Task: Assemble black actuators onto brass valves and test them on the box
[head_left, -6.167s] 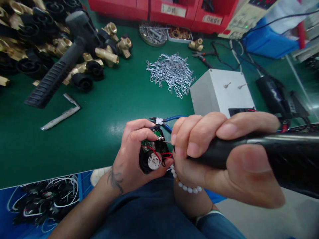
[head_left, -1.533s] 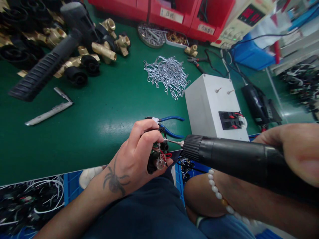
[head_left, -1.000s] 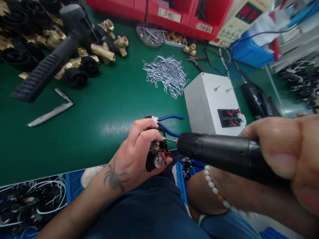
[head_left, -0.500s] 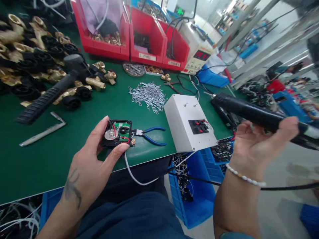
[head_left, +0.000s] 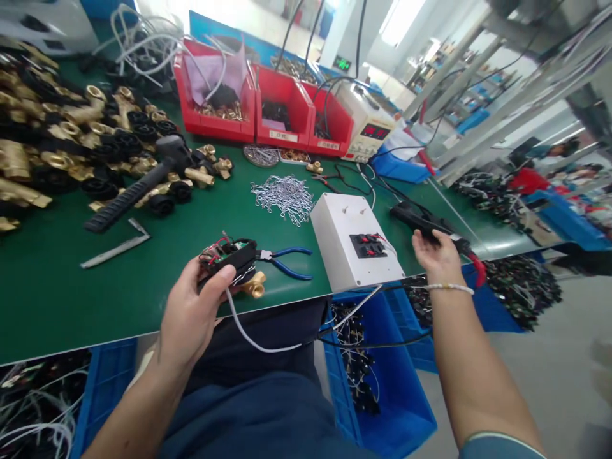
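Note:
My left hand (head_left: 189, 312) is closed on a small black housing (head_left: 241, 258) with a green circuit board and thin red wires, tilted near the table's front edge. A white cable hangs from it, and a brass fitting (head_left: 258, 285) shows under its right side. Blue-handled pliers (head_left: 291, 262) lie just right of the housing. My right hand (head_left: 437, 255) is at the right, palm up with its fingers spread, beside a black tool (head_left: 411, 217) that lies on the table. Its fingertips are near or against the tool; whether they touch it is unclear.
A grey box with terminals (head_left: 354, 242) stands between my hands. Behind are metal clips (head_left: 284, 196), red bins (head_left: 284, 111) and a power supply (head_left: 370, 127). A hammer (head_left: 138, 188) and brass fittings (head_left: 76, 134) lie left. Blue crates (head_left: 396, 395) stand below the front edge.
The long black tool has left my right hand's hold and lies lower on the table; that hand moved left. My left hand has tilted the housing, and the view has shifted.

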A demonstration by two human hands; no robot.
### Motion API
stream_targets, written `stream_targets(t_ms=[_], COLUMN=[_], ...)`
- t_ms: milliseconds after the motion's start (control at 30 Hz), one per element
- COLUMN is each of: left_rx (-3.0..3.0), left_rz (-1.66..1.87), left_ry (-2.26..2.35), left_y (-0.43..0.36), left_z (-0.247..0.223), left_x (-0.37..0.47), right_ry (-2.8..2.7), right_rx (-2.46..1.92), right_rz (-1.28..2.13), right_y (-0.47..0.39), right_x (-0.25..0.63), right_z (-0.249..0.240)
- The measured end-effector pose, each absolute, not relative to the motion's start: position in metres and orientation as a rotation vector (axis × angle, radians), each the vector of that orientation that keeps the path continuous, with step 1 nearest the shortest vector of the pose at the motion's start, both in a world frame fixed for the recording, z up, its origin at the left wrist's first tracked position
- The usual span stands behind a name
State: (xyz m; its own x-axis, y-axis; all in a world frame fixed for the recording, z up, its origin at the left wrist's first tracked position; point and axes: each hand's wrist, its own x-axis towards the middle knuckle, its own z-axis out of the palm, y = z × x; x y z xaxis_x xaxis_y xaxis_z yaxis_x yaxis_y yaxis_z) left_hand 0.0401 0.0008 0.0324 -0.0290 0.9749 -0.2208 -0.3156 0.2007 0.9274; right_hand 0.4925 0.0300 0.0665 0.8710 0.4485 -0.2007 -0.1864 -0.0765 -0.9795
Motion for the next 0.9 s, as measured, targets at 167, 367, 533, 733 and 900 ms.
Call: stream_targets(t_ms=[167,367,533,733,900], left_rx=[0.558,0.628,0.653,0.629,0.634], left_rz=[1.121,1.05,1.014,1.029,1.027], left_ry=[0.883,0.783,0.776,0.686,0.675], left_y=[-0.009,-0.027,-0.039,-0.037,-0.036], left_z=[0.048,0.067,0.076,0.079,0.08], left_x=[0.047,0.046,0.04,0.037,0.037], right_ry=[-0.417,-1.142,-1.492,-1.566,-1.543], right_rx=[-1.698,-1.548,-1.667,-1.692,-1.751], right_rz=[0.659,0.385,0.433,0.449,0.465], right_y=[0.034,0.082,0.098,0.09,0.095], right_x=[0.455,0.392,0.369,0.359,0.353], right_z=[0.074,0.094,0.085,0.087,0.092])
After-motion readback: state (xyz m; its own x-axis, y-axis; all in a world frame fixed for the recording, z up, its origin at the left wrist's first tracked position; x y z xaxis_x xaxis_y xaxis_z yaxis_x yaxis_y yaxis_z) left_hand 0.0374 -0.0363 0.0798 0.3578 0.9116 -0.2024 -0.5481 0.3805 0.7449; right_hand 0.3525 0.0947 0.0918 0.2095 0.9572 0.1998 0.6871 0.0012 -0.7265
